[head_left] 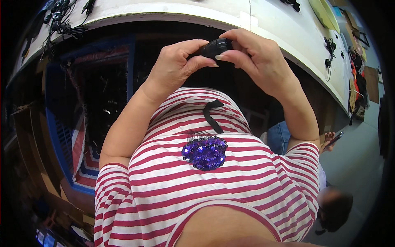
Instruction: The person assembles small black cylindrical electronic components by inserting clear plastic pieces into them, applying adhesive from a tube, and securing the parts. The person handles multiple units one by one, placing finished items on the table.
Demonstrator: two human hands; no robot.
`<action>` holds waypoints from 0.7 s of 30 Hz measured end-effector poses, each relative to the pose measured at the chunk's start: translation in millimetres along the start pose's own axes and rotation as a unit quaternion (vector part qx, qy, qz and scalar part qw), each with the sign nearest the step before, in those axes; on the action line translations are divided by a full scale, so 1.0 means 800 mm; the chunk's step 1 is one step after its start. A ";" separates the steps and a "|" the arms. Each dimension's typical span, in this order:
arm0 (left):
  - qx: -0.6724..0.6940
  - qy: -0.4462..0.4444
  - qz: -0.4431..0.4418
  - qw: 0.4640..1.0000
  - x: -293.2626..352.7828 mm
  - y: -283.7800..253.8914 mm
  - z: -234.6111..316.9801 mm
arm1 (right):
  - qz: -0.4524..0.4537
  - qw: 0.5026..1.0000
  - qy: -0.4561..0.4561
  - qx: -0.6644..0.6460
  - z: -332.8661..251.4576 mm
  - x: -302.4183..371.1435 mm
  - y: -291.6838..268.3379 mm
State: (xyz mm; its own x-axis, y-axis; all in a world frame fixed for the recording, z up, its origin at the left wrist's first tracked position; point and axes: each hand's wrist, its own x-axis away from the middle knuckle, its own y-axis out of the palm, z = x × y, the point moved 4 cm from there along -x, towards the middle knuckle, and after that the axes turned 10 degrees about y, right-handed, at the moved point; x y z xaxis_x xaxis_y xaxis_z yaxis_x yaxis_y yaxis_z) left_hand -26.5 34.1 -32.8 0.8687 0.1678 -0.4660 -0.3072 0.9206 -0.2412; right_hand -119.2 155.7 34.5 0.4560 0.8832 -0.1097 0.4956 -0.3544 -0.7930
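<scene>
Between my two hands is a small black rounded cylinder (216, 48) with a glossy, ridged surface; its exact kind cannot be made out. My left hand (177, 61) pinches its left end between thumb and fingers. From the other side, my right hand (256, 57) grips the right end, with the thumb along its lower edge. The fingers cover both ends. The piece is held in the air just in front of the near edge of a white table (173, 9).
Black cables (68, 25) lie on the table's left, another coiled cable (329, 51) on its right. A yellow-green basin (324, 15) stands far right. Below left is a lined blue crate (55, 119) holding dark items. Another person's hand (328, 142) holds a phone at lower right.
</scene>
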 end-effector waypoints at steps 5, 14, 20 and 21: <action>0.065 -0.082 0.028 0.994 0.008 -0.011 -0.001 | -0.032 0.993 0.084 -0.070 0.001 -0.012 0.015; 0.418 -0.119 0.250 0.865 0.017 -0.098 -0.040 | -0.277 0.951 0.081 0.110 0.142 0.016 0.248; 0.485 -0.131 0.293 0.813 0.029 -0.108 -0.057 | -0.312 0.931 0.183 0.060 0.137 0.010 0.249; 0.494 -0.133 0.296 0.807 0.026 -0.108 -0.058 | -0.311 0.932 0.179 0.048 0.133 0.011 0.243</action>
State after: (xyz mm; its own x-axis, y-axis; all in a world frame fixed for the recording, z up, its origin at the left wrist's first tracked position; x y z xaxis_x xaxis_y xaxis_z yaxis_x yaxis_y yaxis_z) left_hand 0.1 -58.4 -61.4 0.7764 0.6299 -0.0196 -0.3533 0.4609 0.8141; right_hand -97.6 126.9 -184.5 0.3286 0.7435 0.5824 0.6851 0.2368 -0.6889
